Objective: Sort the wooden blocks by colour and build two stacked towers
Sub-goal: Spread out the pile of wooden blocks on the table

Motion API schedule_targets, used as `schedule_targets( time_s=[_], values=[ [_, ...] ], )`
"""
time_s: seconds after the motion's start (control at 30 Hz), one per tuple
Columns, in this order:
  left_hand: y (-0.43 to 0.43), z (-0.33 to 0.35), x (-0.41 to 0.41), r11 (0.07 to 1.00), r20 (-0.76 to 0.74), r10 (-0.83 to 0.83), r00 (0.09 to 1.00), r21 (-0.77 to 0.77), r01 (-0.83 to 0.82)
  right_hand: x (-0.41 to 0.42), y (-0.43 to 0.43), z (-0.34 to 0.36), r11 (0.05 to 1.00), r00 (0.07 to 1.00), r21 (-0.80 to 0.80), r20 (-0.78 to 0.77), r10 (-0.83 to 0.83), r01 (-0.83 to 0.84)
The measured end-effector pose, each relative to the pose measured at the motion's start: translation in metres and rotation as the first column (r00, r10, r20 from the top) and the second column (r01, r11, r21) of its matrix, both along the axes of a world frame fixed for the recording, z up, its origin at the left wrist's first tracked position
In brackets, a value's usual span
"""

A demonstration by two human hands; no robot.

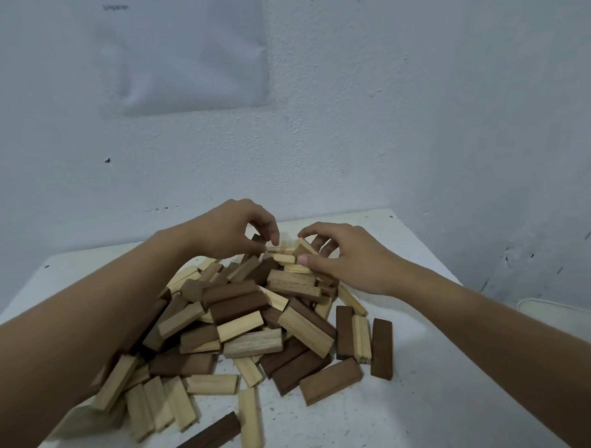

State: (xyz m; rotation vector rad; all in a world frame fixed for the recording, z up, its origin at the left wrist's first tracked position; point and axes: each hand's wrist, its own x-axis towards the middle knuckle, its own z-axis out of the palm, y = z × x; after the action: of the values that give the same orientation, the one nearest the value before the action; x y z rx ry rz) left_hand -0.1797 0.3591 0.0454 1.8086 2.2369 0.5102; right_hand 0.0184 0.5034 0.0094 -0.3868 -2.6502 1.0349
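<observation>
The surface (427,403) is carrying one unsorted pile (244,326), no towers; at 12 o'clock, left hand (234,232) is pinching a dark block (257,239), right hand (349,255) a light block (305,246).

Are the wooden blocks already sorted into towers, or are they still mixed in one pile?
Still mixed in one pile: light blocks and dark blocks lie jumbled together on the table, and no tower stands.

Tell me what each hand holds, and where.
Right hand pinches a light block across one end, finger above, thumb below. Left hand touches a dark block atop the pile with its fingertips; grip unclear.
</observation>
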Motion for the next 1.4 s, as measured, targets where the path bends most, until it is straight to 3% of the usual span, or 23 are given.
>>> schedule_targets(
  time_s=[0.17,0.4,0.5,0.7,0.83,1.0,1.13,1.3,1.4],
  values=[
    [-0.029,0.003,0.016,0.986,-0.073,-0.074,0.995,0.144,0.084,0.004,-0.014,0.006,0.999,0.999,-0.04,-0.052,0.016,-0.018],
    [-0.082,0.0,0.043,0.903,-0.148,-0.043,0.988,0.416,0.102,0.008,-0.042,0.021,0.994,0.985,0.078,-0.149,0.089,-0.078],
    [-0.104,-0.006,0.047,0.916,-0.181,-0.018,0.983,0.391,0.088,0.007,-0.054,0.024,0.979,0.987,0.165,-0.089,0.135,-0.119],
    [-0.135,-0.015,0.05,0.945,-0.089,0.015,0.996,0.327,0.015,0.001,-0.072,0.011,0.903,0.989,0.406,0.094,0.112,-0.141],
    [-0.15,-0.016,0.057,0.943,-0.044,0.041,0.998,0.332,-0.024,0.003,-0.083,0.009,0.898,0.995,0.429,0.053,0.083,-0.098],
    [-0.175,-0.019,0.075,0.93,-0.052,0.081,0.995,0.363,-0.057,0.021,-0.099,0.002,0.904,0.986,0.422,-0.109,0.129,-0.072],
    [-0.206,-0.029,0.087,0.931,-0.106,0.17,0.98,0.343,-0.124,0.04,-0.117,-0.004,0.885,0.953,0.427,-0.142,0.269,-0.186],
    [-0.254,-0.048,0.077,0.887,-0.133,0.391,0.911,0.317,-0.335,0.056,-0.147,-0.012,0.718,0.898,0.569,0.09,0.43,-0.401],
    [-0.272,-0.061,0.082,0.901,-0.15,0.395,0.906,0.254,-0.351,0.054,-0.16,-0.018,0.646,0.875,0.62,0.148,0.461,-0.445]
  ],
)
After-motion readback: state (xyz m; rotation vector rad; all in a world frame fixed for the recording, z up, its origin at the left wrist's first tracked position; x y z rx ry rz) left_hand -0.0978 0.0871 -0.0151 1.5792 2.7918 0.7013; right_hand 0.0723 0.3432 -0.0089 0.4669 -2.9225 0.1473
